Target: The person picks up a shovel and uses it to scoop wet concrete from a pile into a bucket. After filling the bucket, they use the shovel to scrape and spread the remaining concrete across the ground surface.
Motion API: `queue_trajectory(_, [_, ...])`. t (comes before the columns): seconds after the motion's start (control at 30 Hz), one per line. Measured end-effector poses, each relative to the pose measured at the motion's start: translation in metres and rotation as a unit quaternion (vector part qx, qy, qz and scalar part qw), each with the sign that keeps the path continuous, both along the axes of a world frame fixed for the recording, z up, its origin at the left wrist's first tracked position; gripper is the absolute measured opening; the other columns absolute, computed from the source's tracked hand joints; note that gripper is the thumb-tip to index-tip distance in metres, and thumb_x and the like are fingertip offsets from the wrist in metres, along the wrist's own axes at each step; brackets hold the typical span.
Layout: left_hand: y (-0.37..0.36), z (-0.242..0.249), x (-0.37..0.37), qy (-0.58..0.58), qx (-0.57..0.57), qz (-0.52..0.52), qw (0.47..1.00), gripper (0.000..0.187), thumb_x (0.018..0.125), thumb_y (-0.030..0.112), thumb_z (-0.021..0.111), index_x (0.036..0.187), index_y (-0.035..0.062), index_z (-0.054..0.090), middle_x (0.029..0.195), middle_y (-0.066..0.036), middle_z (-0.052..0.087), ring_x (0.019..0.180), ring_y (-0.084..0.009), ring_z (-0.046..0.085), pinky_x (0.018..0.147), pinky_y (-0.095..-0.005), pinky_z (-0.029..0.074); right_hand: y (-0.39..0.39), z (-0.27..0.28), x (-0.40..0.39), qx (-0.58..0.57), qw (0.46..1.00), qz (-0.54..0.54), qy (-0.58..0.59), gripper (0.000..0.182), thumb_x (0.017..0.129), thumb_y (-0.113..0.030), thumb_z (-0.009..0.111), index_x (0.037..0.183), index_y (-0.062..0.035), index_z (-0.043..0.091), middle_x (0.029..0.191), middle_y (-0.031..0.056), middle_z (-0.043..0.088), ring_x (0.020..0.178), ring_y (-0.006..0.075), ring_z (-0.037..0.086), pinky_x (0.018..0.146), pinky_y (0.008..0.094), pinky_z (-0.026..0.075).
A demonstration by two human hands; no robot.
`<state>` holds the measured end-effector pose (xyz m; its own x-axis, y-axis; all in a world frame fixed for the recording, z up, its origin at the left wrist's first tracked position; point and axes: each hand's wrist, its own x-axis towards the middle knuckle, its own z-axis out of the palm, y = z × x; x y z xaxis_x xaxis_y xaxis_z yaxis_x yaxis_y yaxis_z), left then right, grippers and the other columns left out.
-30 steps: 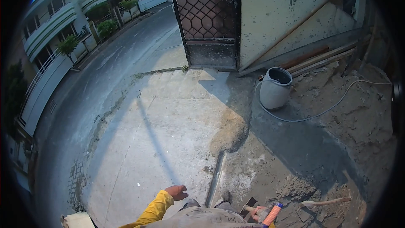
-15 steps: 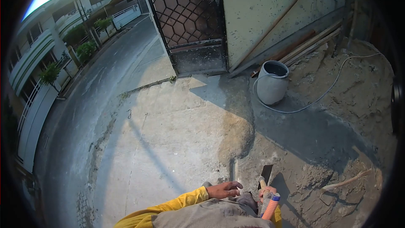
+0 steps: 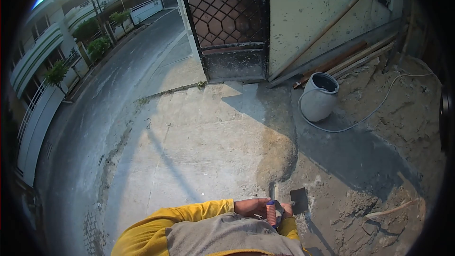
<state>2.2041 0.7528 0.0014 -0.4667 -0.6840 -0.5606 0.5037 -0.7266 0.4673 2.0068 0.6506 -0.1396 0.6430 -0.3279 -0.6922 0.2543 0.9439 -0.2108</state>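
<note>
A hoe [image 3: 299,201] with a flat, dark, squarish blade is held in front of my body, its blade over the sandy ground. The ribbed orange grip [image 3: 271,214] with a blue end points up toward me. My left hand [image 3: 253,206], in a yellow sleeve, has its fingers at the handle beside the orange grip and looks closed round it; the grip partly hides the fingertips. Nearer the blade, my right hand [image 3: 287,210] is wrapped round the handle. A grey shirt front [image 3: 218,234] fills the lower middle.
A pale bucket-like drum [image 3: 319,102] stands right of centre, with a hose [image 3: 365,118] looping round it. Sand [image 3: 379,161] lies right, with a stick [image 3: 393,209] on it. Ahead are a metal gate [image 3: 232,28] and leaning planks [image 3: 360,59]. A road [image 3: 118,66] runs left.
My left hand, apart from the hoe earlier, has moved to its handle. The orange grip has swung left, and the blade shows more of its flat face. My view has shifted slightly left.
</note>
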Motion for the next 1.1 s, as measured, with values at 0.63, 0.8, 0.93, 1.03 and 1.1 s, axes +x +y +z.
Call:
queue_trajectory(0.63, [-0.026, -0.024, 0.033, 0.116, 0.022, -0.046, 0.992, 0.069, 0.085, 0.061, 0.036, 0.127, 0.0075, 0.040, 0.125, -0.007, 0.044, 0.116, -0.0220, 0.039, 0.099, -0.0403, 0.025, -0.001, 0.010, 0.017, 0.014, 0.998, -0.049, 0.040, 0.045, 0.069, -0.005, 0.064, 0.108, -0.0039, 0.041, 0.086, 0.0101, 0.054, 0.076, 0.0209, 0.055, 0.066, 0.0300, 0.046])
queue_trajectory(0.8, [-0.050, 0.001, 0.037, 0.168, 0.004, -0.005, 0.986, 0.052, 0.091, 0.046, 0.037, 0.125, 0.0073, 0.042, 0.122, -0.009, 0.048, 0.108, -0.0206, 0.047, 0.091, -0.0353, 0.036, -0.025, 0.010, 0.027, 0.014, 0.998, -0.056, 0.038, 0.051, 0.067, -0.001, 0.065, 0.112, -0.0036, 0.041, 0.088, 0.0105, 0.054, 0.078, 0.0213, 0.056, 0.069, 0.0303, 0.046])
queue_trajectory(0.93, [-0.081, 0.012, 0.050, 0.153, -0.028, 0.016, 0.988, 0.049, 0.092, 0.044, 0.038, 0.125, 0.0072, 0.042, 0.121, -0.010, 0.048, 0.106, -0.0209, 0.048, 0.090, -0.0360, 0.037, -0.050, 0.012, 0.039, 0.017, 0.997, -0.064, 0.026, 0.055, 0.066, 0.002, 0.066, 0.115, -0.0033, 0.040, 0.090, 0.0109, 0.054, 0.080, 0.0216, 0.056, 0.072, 0.0305, 0.046])
queue_trajectory(1.03, [-0.104, 0.015, 0.062, 0.128, -0.022, 0.045, 0.990, 0.049, 0.092, 0.043, 0.038, 0.125, 0.0077, 0.041, 0.119, -0.010, 0.049, 0.105, -0.0201, 0.048, 0.090, -0.0368, 0.038, -0.072, 0.011, 0.053, 0.020, 0.997, -0.073, 0.011, 0.059, 0.065, 0.005, 0.066, 0.117, -0.0031, 0.040, 0.091, 0.0111, 0.055, 0.081, 0.0218, 0.056, 0.074, 0.0307, 0.046])
queue_trajectory(1.1, [-0.118, 0.016, 0.071, 0.112, 0.014, 0.073, 0.991, 0.049, 0.092, 0.043, 0.039, 0.125, 0.0071, 0.041, 0.114, -0.009, 0.051, 0.105, -0.0199, 0.047, 0.090, -0.0372, 0.038, -0.088, 0.011, 0.064, 0.018, 0.997, -0.078, 0.000, 0.061, 0.064, 0.006, 0.067, 0.118, -0.0030, 0.039, 0.092, 0.0113, 0.055, 0.082, 0.0219, 0.056, 0.075, 0.0308, 0.046])
